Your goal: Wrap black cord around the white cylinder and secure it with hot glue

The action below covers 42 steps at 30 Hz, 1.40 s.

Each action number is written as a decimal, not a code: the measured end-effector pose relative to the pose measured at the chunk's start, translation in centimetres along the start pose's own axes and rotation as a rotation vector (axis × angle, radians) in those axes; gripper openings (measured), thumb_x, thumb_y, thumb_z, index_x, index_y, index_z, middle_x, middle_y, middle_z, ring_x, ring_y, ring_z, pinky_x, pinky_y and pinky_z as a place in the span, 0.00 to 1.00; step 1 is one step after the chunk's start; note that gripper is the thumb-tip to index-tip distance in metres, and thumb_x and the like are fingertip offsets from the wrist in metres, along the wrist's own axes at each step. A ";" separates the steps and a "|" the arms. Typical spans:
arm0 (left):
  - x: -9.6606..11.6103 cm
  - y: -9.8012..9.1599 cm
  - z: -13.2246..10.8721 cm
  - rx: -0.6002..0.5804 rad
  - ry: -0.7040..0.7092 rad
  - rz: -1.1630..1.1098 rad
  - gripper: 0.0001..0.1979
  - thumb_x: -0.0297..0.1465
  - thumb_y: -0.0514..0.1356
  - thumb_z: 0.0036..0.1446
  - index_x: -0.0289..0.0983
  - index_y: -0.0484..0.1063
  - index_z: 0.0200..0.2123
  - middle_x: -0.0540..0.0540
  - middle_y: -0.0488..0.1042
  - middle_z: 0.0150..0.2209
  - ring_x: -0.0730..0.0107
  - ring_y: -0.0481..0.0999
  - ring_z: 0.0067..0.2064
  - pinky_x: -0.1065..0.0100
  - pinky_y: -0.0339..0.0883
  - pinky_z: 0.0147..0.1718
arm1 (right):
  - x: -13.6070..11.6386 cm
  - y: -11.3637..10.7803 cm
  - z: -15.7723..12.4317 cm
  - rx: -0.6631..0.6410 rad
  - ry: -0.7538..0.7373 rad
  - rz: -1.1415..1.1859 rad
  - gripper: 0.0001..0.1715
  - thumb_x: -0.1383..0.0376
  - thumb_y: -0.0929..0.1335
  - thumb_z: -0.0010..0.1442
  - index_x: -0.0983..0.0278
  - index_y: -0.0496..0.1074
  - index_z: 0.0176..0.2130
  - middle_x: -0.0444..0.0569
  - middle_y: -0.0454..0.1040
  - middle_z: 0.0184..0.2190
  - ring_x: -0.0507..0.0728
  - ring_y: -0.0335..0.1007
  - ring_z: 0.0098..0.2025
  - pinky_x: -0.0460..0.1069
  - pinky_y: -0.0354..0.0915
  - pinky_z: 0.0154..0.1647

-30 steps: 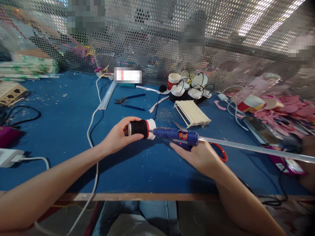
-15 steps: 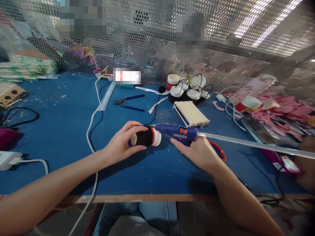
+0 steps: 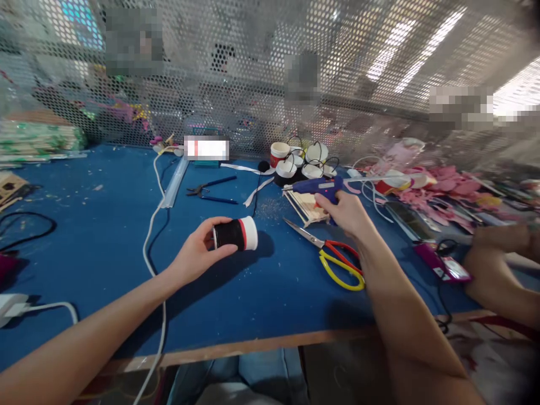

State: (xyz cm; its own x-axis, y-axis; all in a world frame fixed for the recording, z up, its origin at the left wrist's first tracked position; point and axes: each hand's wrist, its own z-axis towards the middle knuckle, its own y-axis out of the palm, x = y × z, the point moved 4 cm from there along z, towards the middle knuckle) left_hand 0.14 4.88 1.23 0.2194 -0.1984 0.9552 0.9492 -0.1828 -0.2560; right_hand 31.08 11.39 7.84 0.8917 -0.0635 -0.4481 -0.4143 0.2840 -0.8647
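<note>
My left hand (image 3: 201,247) is wrapped round a paper cup (image 3: 230,235) lying on its side, with a black band round its middle, a red stripe and a white end. A black cord runs from near the cup toward a dark ball (image 3: 264,166). In my right hand (image 3: 348,211) is a blue glue gun (image 3: 314,185), with a long clear glue stick (image 3: 371,178) out of its back. The gun is over a bundle of pale wooden sticks (image 3: 307,203), apart from the cup. Scissors (image 3: 324,247) with red and yellow handles lie below it.
Pliers (image 3: 215,190) and white ribbon strips (image 3: 257,191) lie behind the cup. Several cups (image 3: 286,170) with black cords stand by the mesh wall (image 3: 253,84). A white cable (image 3: 148,242) crosses on the left. Phone (image 3: 403,221), pink scraps (image 3: 447,174) and another person's arm (image 3: 498,264) are right.
The glue gun in my right hand has moved away from the cup, up and to the right, uncovering the scissors. My left hand still holds the cup, its white end now more toward me.
</note>
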 end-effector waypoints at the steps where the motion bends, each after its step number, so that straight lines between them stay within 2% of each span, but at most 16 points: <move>1: 0.0 0.0 0.0 -0.001 0.003 -0.001 0.25 0.36 0.64 0.47 0.38 0.62 0.49 0.44 0.71 0.42 0.63 0.74 0.41 0.61 0.71 0.37 | 0.6 0.2 1.1 0.000 0.014 -0.124 0.28 0.46 0.61 0.54 0.69 0.69 0.28 0.53 0.71 0.22 0.57 0.67 0.25 0.49 0.57 0.23; 5: 0.0 0.1 -0.2 -0.014 0.052 0.035 0.25 0.35 0.64 0.47 0.39 0.62 0.49 0.43 0.68 0.45 0.62 0.72 0.45 0.59 0.70 0.40 | 2.3 1.6 3.7 -0.042 0.097 -0.281 0.30 0.46 0.60 0.55 0.70 0.72 0.32 0.59 0.74 0.28 0.62 0.70 0.33 0.49 0.59 0.28; 9: 0.4 0.4 -0.4 -0.041 0.126 0.098 0.24 0.33 0.63 0.49 0.41 0.62 0.49 0.43 0.65 0.48 0.63 0.69 0.48 0.60 0.68 0.44 | 2.6 2.6 3.7 -0.039 0.121 -0.365 0.32 0.45 0.60 0.54 0.71 0.73 0.39 0.63 0.74 0.35 0.66 0.70 0.39 0.53 0.61 0.33; 12: 0.9 0.4 -0.6 -0.040 0.215 0.165 0.23 0.31 0.63 0.49 0.42 0.62 0.49 0.44 0.63 0.48 0.63 0.67 0.50 0.59 0.67 0.46 | 2.4 2.7 3.2 -0.033 0.107 -0.438 0.30 0.49 0.59 0.57 0.72 0.73 0.40 0.65 0.72 0.40 0.66 0.68 0.43 0.55 0.61 0.37; 15: 1.4 0.4 -0.9 -0.031 0.305 0.246 0.23 0.31 0.62 0.50 0.42 0.62 0.50 0.42 0.62 0.50 0.61 0.65 0.52 0.55 0.64 0.49 | 0.8 2.3 2.0 0.055 0.049 -0.458 0.26 0.54 0.61 0.58 0.73 0.73 0.42 0.67 0.68 0.45 0.69 0.62 0.49 0.58 0.59 0.43; 17: 1.7 0.3 -1.0 -0.034 0.356 0.296 0.22 0.31 0.62 0.51 0.43 0.62 0.50 0.41 0.61 0.52 0.59 0.64 0.54 0.53 0.63 0.50 | -1.4 2.0 0.6 0.120 -0.088 -0.367 0.25 0.55 0.61 0.58 0.72 0.74 0.41 0.65 0.69 0.45 0.68 0.61 0.50 0.59 0.58 0.45; 18: 1.8 0.3 -1.1 -0.036 0.382 0.321 0.22 0.30 0.62 0.51 0.43 0.62 0.50 0.41 0.61 0.52 0.58 0.63 0.54 0.52 0.62 0.51 | -2.8 2.2 -0.4 0.104 -0.184 -0.253 0.24 0.54 0.60 0.59 0.70 0.74 0.40 0.62 0.71 0.42 0.65 0.63 0.48 0.57 0.59 0.46; 21: 2.2 0.4 -1.3 -0.058 0.446 0.394 0.22 0.30 0.61 0.53 0.43 0.61 0.51 0.41 0.60 0.53 0.58 0.62 0.55 0.51 0.61 0.52 | -7.0 3.8 -3.3 -0.262 -0.388 0.221 0.27 0.51 0.55 0.62 0.64 0.75 0.35 0.52 0.75 0.37 0.57 0.68 0.42 0.53 0.61 0.46; 23: 2.5 0.6 -1.5 -0.084 0.481 0.434 0.21 0.29 0.60 0.54 0.43 0.61 0.51 0.41 0.60 0.53 0.58 0.62 0.55 0.51 0.61 0.52 | -9.2 5.3 -5.0 -0.563 -0.378 0.440 0.32 0.48 0.52 0.62 0.62 0.75 0.37 0.48 0.76 0.37 0.55 0.70 0.41 0.51 0.62 0.45; 25: 2.7 0.9 -1.6 -0.117 0.518 0.456 0.20 0.29 0.59 0.54 0.43 0.61 0.50 0.40 0.59 0.54 0.58 0.61 0.56 0.52 0.61 0.53 | -10.6 6.5 -6.1 -0.795 -0.319 0.593 0.34 0.46 0.51 0.61 0.61 0.76 0.37 0.47 0.76 0.35 0.54 0.70 0.39 0.50 0.62 0.44; 26: 2.8 1.0 -1.7 -0.136 0.538 0.460 0.20 0.28 0.59 0.54 0.43 0.61 0.50 0.40 0.59 0.54 0.58 0.61 0.57 0.52 0.60 0.53 | -11.1 7.0 -6.4 -0.869 -0.288 0.662 0.35 0.45 0.51 0.61 0.61 0.76 0.36 0.47 0.76 0.34 0.54 0.71 0.39 0.50 0.63 0.44; 28: 2.9 1.2 -1.8 -0.175 0.560 0.455 0.19 0.28 0.58 0.54 0.42 0.61 0.50 0.40 0.58 0.54 0.58 0.59 0.58 0.53 0.59 0.54 | -11.8 7.6 -6.5 -0.928 -0.254 0.788 0.31 0.46 0.54 0.60 0.62 0.75 0.36 0.47 0.76 0.35 0.53 0.70 0.39 0.48 0.63 0.43; 30: 3.0 1.2 -1.8 -0.204 0.550 0.441 0.20 0.28 0.59 0.54 0.42 0.61 0.50 0.40 0.59 0.54 0.58 0.59 0.58 0.53 0.58 0.55 | -12.0 7.8 -6.3 -0.884 -0.245 0.863 0.24 0.49 0.61 0.57 0.64 0.74 0.36 0.47 0.76 0.36 0.52 0.70 0.39 0.47 0.64 0.42; 34: 2.6 1.0 -1.5 -0.216 0.467 0.342 0.22 0.30 0.61 0.53 0.42 0.61 0.51 0.40 0.61 0.52 0.59 0.62 0.56 0.55 0.59 0.54 | -11.7 7.0 -6.0 -0.647 -0.276 0.890 0.13 0.57 0.68 0.53 0.66 0.72 0.31 0.45 0.74 0.30 0.50 0.68 0.34 0.46 0.63 0.39; 39: 1.6 1.1 -1.1 -0.208 0.222 0.034 0.29 0.32 0.62 0.51 0.40 0.56 0.55 0.41 0.63 0.52 0.61 0.67 0.52 0.58 0.65 0.50 | -11.2 5.6 -5.7 -0.407 -0.325 0.949 0.12 0.59 0.66 0.55 0.64 0.67 0.25 0.43 0.71 0.26 0.48 0.64 0.29 0.45 0.61 0.35; 42: 1.2 1.3 -1.0 -0.234 0.084 -0.035 0.26 0.34 0.62 0.50 0.37 0.59 0.52 0.42 0.67 0.49 0.62 0.70 0.49 0.60 0.66 0.48 | -10.7 5.4 -5.2 -0.303 -0.343 0.972 0.13 0.59 0.66 0.55 0.64 0.65 0.24 0.42 0.70 0.24 0.48 0.62 0.26 0.45 0.60 0.32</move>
State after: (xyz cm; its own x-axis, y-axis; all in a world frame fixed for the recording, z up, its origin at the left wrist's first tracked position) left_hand 1.45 3.47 1.95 0.1586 -0.2653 0.9510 0.8756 -0.4074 -0.2597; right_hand 18.34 8.58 6.82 0.1398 0.3468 -0.9275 -0.9594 -0.1841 -0.2135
